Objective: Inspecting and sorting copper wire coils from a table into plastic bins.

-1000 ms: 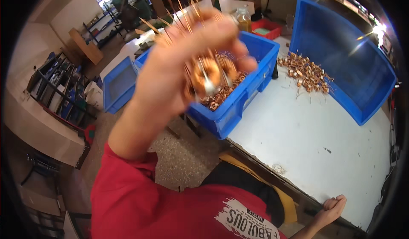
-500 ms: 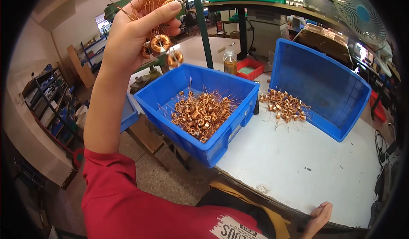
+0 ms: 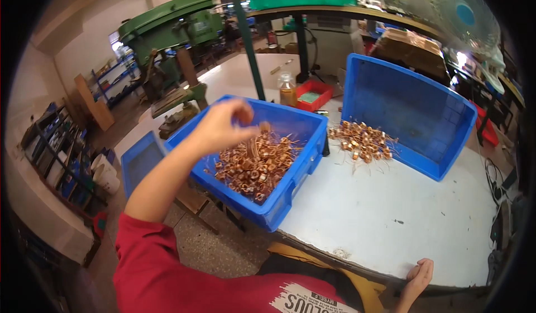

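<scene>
Head view: left hand (image 3: pixel 223 126), unclenched, seemingly drops copper coils (image 3: pixel 254 173) into blue bin (image 3: pixel 277 209); right hand (image 3: pixel 420 273) rests curled by bench (image 3: pixel 363 215), contents unclear; next move calls for lifting clear.

Large and small lettering (image 3: pixel 292 300) is printed on a white patch (image 3: pixel 283 292) of the red shirt (image 3: pixel 212 288).

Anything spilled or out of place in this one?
Possibly: a pile of copper coils lies loose on the white tabletop, beside the right-hand blue bin, which stands tipped up on its side. It looks odd because other coils sit inside the left-hand blue bin.
</scene>
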Demonstrator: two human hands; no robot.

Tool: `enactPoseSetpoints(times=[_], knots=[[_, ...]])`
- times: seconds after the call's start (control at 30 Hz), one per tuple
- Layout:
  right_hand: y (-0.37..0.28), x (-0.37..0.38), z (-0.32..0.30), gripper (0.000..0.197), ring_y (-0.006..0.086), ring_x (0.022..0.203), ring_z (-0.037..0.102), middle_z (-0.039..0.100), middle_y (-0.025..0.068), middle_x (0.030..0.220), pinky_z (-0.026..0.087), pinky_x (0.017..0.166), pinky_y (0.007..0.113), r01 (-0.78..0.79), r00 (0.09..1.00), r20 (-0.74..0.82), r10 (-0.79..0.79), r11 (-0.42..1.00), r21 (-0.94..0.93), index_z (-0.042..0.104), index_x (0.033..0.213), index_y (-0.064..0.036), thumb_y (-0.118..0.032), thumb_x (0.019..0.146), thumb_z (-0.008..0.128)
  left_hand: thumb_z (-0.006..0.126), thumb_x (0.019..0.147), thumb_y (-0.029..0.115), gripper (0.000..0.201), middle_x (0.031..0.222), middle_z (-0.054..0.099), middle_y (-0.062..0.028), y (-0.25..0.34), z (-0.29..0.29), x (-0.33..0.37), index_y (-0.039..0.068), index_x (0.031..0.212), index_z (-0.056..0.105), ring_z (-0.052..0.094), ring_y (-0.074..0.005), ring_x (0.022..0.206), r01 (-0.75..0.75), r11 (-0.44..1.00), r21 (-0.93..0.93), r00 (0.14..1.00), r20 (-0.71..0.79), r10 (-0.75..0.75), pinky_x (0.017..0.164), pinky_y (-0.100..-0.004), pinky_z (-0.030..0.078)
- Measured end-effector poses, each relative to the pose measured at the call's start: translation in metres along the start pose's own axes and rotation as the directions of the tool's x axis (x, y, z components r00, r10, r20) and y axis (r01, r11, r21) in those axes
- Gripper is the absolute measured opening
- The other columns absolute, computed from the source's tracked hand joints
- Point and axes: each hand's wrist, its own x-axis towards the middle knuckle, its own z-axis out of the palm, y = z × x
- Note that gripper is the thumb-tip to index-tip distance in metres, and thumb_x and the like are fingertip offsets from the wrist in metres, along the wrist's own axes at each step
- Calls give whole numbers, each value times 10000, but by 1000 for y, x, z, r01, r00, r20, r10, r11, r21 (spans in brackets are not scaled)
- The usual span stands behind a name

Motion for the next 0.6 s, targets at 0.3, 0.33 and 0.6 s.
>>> enactPoseSetpoints(times=[0.3, 0.33, 0.6], knots=[[23, 87, 42, 216, 32, 459, 261, 359, -59, 554, 227, 407, 185, -133, 988, 49, 144, 974, -181, 515, 743, -82, -181, 911, 422, 659, 652, -6, 151, 823, 613, -92, 84, 157, -50, 20, 789, 601, 568, -206, 727, -335, 912, -238, 936, 24, 351, 739, -340, 468], [21, 98, 53, 213, 32, 463, 266, 364, -56, 558, 226, 410, 181, -144, 976, 135, 170, 973, -182, 526, 752, -76, -180, 908, 425, 671, 662, 11, 149, 849, 606, -94, 87, 175, -54, 19, 795, 604, 562, -200, 745, -401, 860, -315, 895, 65, 441, 755, -347, 470], [-14, 157, 169, 149, 146, 543, 442, 535, 76, 622, 360, 523, 264, 544, 664, 742, -90, 739, -398, 577, 849, -20, -151, 843, 505, 629, 725, -10, 135, 901, 590, -79, 91, 268, -74, -3, 853, 586, 556, -184, 743, 12, 698, -716, 947, 232, 222, 700, -273, 458]])
